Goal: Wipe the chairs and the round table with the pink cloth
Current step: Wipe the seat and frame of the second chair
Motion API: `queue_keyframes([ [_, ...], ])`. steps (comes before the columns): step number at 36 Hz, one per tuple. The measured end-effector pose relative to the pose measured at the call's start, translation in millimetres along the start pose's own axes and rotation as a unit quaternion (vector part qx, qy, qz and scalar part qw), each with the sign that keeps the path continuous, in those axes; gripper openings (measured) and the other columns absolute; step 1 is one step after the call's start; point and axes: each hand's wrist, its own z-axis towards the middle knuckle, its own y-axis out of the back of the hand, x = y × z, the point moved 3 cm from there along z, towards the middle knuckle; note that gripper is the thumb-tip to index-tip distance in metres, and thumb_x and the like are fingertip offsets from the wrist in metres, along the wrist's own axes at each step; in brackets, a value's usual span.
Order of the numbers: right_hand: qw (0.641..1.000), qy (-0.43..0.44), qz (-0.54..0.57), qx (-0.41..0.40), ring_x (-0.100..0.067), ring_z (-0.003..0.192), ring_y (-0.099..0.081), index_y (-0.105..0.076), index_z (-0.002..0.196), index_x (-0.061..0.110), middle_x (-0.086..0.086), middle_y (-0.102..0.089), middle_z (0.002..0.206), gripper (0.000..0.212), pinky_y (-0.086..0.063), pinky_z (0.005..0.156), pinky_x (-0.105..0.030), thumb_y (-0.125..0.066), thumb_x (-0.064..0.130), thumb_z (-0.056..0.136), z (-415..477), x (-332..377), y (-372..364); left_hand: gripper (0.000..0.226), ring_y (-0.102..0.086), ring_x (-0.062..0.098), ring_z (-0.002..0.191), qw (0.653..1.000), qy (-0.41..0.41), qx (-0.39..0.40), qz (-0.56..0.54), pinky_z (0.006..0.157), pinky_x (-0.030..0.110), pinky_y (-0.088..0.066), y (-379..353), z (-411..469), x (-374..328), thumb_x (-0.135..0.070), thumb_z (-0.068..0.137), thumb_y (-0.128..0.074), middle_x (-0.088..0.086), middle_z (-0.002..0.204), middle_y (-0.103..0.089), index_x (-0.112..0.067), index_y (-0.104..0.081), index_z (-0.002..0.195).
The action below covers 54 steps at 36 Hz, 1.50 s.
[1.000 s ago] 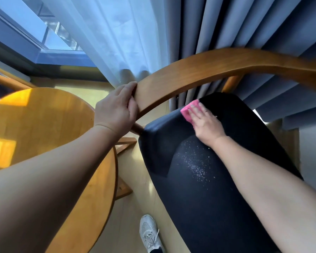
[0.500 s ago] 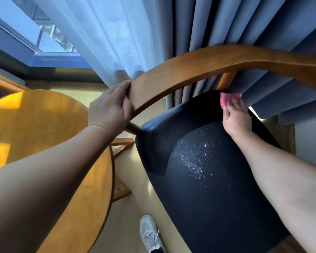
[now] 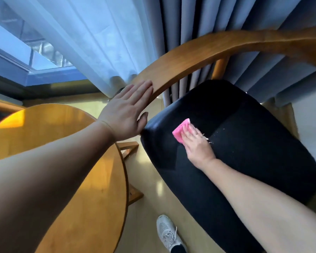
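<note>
The head camera looks down on a chair with a black padded seat (image 3: pixel 254 147) and a curved wooden back rail (image 3: pixel 217 46). The pink cloth (image 3: pixel 180 132) lies folded on the seat near its front left corner. The right hand (image 3: pixel 197 145) presses down on the cloth with fingers (image 3: pixel 190 133) straight and close together, flat over its near half, so that the far pink edge shows beyond the fingertips. A few pale specks (image 3: pixel 208 140) lie on the seat just beside this hand, on its right, and finer ones are scattered further right.

The left hand (image 3: pixel 125 114) is held out flat, fingers (image 3: pixel 144 88) straight and together. Their tips rest against the low left end of the back rail, and the thumb (image 3: pixel 143 118) hangs near the seat's left corner, curled round nothing.

The round table (image 3: pixel 66 143), of yellow-brown wood with a sunlit patch at its left edge, stands just to the left of the chair, under the left forearm. Its wooden base (image 3: pixel 130 148) shows on the pale floor (image 3: pixel 153 181) between table and seat. A grey-white sneaker (image 3: pixel 167 232) stands on the floor at the bottom edge. Behind the chair hang a sheer white curtain (image 3: pixel 84 33) and a grey-blue pleated curtain (image 3: pixel 226 17), with a window (image 3: pixel 35 50) at the upper left.
</note>
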Motion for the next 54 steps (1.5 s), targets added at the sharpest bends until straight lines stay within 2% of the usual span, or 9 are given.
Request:
queue_keyframes([
  [5,0.997,0.059,0.013,0.047,-0.033,0.137,-0.038,-0.057,0.131,-0.001,-0.016,-0.049,0.143,0.049,-0.021,0.115,-0.039,-0.038,0.009,0.086,-39.1,54.5,-25.3,0.073,-0.018,0.026,0.144,1.0,-0.022,0.007,0.021,0.117,0.04,-0.012,4.4,2.3,-3.6,-0.043,0.085,-0.037,0.013,0.155,-0.023,-0.011,-0.021,0.149],
  [12,0.993,0.067,-0.018,0.098,-0.027,0.143,-0.028,-0.05,0.138,0.007,-0.01,-0.041,0.15,0.056,-0.031,0.112,-0.043,-0.036,0.012,0.084,-53.5,69.9,-28.3,0.075,-0.029,0.029,0.14,0.986,-0.154,0.011,0.056,0.115,0.043,-0.023,20.5,61.6,-22.3,-0.033,0.077,-0.038,0.016,0.151,-0.031,-0.003,-0.029,0.146],
  [16,0.994,0.074,-0.023,0.081,-0.029,0.142,-0.033,-0.052,0.137,0.007,-0.01,-0.042,0.149,0.057,-0.027,0.113,-0.041,-0.034,0.011,0.083,-55.5,69.6,-25.5,0.075,-0.027,0.032,0.141,0.985,-0.159,0.012,0.074,0.115,0.044,-0.023,13.0,82.6,-24.8,-0.03,0.075,-0.04,0.017,0.153,-0.027,-0.003,-0.033,0.144],
  [21,0.991,0.105,-0.03,0.081,-0.029,0.136,-0.042,-0.059,0.131,0.007,-0.011,-0.048,0.145,0.058,-0.04,0.109,-0.042,-0.03,0.012,0.08,-51.4,63.3,-22.1,0.072,-0.024,0.035,0.141,0.976,-0.185,-0.003,0.117,0.116,0.045,-0.018,9.9,87.6,-26.5,-0.025,0.072,-0.05,0.022,0.153,-0.024,-0.006,-0.042,0.14],
  [25,0.983,0.142,-0.066,0.095,-0.026,0.135,-0.045,-0.06,0.13,0.01,-0.008,-0.051,0.143,0.061,-0.043,0.107,-0.038,-0.026,0.014,0.08,-43.3,51.1,-10.9,0.061,-0.032,0.032,0.139,0.96,-0.249,0.004,0.125,0.115,0.047,-0.019,10.6,90.6,-30.9,-0.019,0.074,-0.047,0.016,0.149,-0.034,-0.009,-0.052,0.133],
  [32,0.978,0.178,-0.049,0.094,-0.027,0.131,-0.049,-0.062,0.128,0.008,-0.008,-0.054,0.14,0.056,-0.043,0.107,-0.041,-0.031,0.006,0.082,-37.8,24.7,-4.3,0.05,-0.041,0.031,0.134,0.965,-0.245,-0.011,0.093,0.113,0.049,-0.026,12.1,92.8,-32.2,-0.014,0.078,-0.046,0.013,0.142,-0.047,-0.007,-0.058,0.125],
  [40,0.998,0.058,0.012,0.022,-0.038,0.129,-0.049,-0.058,0.129,0.0,-0.016,-0.052,0.14,0.064,-0.044,0.101,-0.054,-0.069,-0.018,0.069,-23.6,-35.6,21.7,0.051,-0.038,0.031,0.136,0.959,-0.261,0.005,0.113,0.114,0.05,-0.023,7.6,92.3,-27.6,-0.019,0.077,-0.048,0.012,0.142,-0.047,-0.009,-0.056,0.127],
  [46,0.996,-0.091,-0.003,-0.018,-0.045,0.126,-0.049,-0.06,0.126,-0.005,-0.023,-0.054,0.135,0.04,-0.038,0.105,-0.053,-0.049,-0.005,0.087,-8.5,-122.0,54.7,0.051,-0.039,0.03,0.135,0.957,-0.271,-0.008,0.107,0.114,0.05,-0.023,4.5,94.4,-26.5,-0.021,0.077,-0.048,0.012,0.141,-0.049,-0.01,-0.056,0.126],
  [54,0.958,-0.285,-0.021,-0.004,-0.033,0.146,-0.02,-0.033,0.149,0.007,-0.014,-0.024,0.158,0.049,-0.016,0.12,-0.043,-0.041,0.009,0.1,-2.5,-180.2,76.1,0.044,-0.042,0.029,0.133,0.94,-0.321,-0.011,0.115,0.115,0.047,-0.019,1.7,93.2,-29.3,-0.019,0.079,-0.046,0.01,0.137,-0.053,-0.014,-0.062,0.12],
])
